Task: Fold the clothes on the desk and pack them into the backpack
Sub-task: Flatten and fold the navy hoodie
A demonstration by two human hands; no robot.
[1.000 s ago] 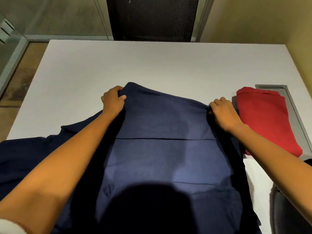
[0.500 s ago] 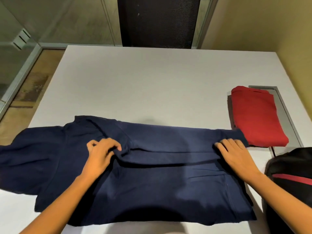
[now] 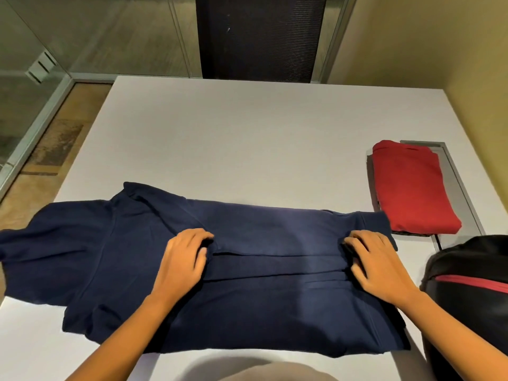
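As it lies: shirt [image 3: 275, 235] is flat across the near surface [image 3: 247, 147], folded over once.
Left grip [image 3: 182, 259]: fingers curled, pinching the fold's edge.
Right grip [image 3: 376, 266]: likewise, at the fold's right end.
Handling: soft, light, limp; probably best taken at the fold corners.
Backpack [image 3: 467, 298]: just right of the shirt.

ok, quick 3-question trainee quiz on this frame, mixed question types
1. True or false: the red garment lies folded on the desk, to the right of the navy garment.
2. Fill in: the backpack sits at the person's ____ side.
3. The left hand and right hand both touch: A) backpack B) navy garment C) red garment.
Key: 1 true; 2 right; 3 B.
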